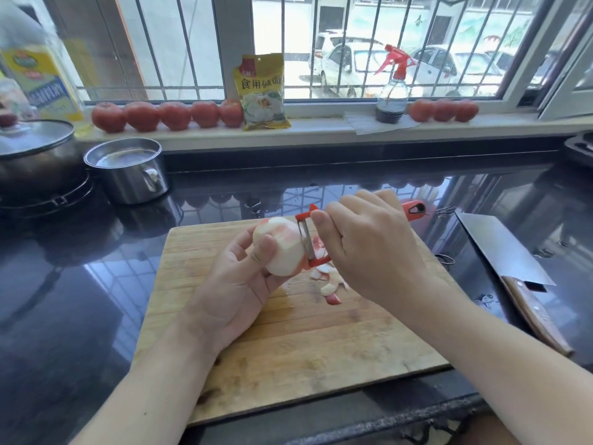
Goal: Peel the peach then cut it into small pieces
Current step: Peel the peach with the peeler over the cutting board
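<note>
My left hand (237,284) holds a pale, mostly peeled peach (282,242) above the wooden cutting board (288,348), thumb across its front. My right hand (369,245) grips a red peeler (313,239), whose blade lies against the peach's right side. The peeler's handle end (415,208) sticks out past my knuckles. Pink and white peel strips (327,281) lie on the board under my right hand. A cleaver (503,248) with a wooden handle rests on the black counter to the right of the board.
A steel pot of water (128,170) stands at the back left beside a lidded pan (35,155) on the stove. Tomatoes (167,115), a yellow packet (263,91) and a spray bottle (393,91) line the window sill. An oil bottle (38,69) stands far left.
</note>
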Demonstrator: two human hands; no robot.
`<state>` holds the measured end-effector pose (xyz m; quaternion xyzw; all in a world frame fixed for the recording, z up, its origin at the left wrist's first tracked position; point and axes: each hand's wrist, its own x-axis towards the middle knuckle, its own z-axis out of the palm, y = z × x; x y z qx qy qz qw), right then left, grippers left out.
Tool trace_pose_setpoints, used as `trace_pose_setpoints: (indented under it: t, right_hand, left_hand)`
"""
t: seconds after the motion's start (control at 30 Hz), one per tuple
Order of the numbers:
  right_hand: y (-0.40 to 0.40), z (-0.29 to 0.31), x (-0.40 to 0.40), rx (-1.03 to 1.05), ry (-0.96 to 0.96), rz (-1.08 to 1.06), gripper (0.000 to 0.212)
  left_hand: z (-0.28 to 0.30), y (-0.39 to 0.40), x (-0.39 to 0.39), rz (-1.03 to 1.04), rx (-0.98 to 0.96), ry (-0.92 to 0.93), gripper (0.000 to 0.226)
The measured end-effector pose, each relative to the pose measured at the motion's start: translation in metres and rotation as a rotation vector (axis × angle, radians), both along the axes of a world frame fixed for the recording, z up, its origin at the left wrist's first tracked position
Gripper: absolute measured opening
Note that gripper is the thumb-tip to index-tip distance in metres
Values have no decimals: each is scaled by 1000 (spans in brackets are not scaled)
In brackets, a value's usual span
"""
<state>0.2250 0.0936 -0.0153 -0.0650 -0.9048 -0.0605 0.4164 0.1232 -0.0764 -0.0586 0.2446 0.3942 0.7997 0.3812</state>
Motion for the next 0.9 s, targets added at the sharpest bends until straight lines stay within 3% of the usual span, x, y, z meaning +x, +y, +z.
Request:
trace_pose_setpoints:
  t: [0.1, 0.23, 0.4, 0.5, 0.57, 0.63, 0.73, 0.9]
  right_hand:
    - [12, -3, -3, 9, -53, -64, 48]
    - [40, -18, -2, 36, -331, -290, 51]
    - [48, -16, 11, 119, -360, -406, 50]
    - [47, -13, 13, 67, -425, -386, 47]
    - [44, -11, 14, 39, -381, -348, 49]
    - [33, -8, 14, 15, -219, -280, 52]
    - [6, -5, 10, -32, -28, -141, 48]
    - [-32, -8, -2, -1, 15, -54, 43]
  left_hand:
    - [2, 0, 3, -6, 17, -37, 83]
    - [6, -2, 5, -75, 63, -85, 67]
    - [1, -1, -3, -88, 66, -280, 45]
    - [-2, 0, -5, -87, 21, -318, 47]
    - [-4, 1, -5, -56, 5, -285, 45]
    - [-4, 2, -5, -42, 6, -280, 42]
    - [-5, 3, -5, -7, -26, -250, 54]
    - [-5, 8, -3, 137, -83, -51, 77]
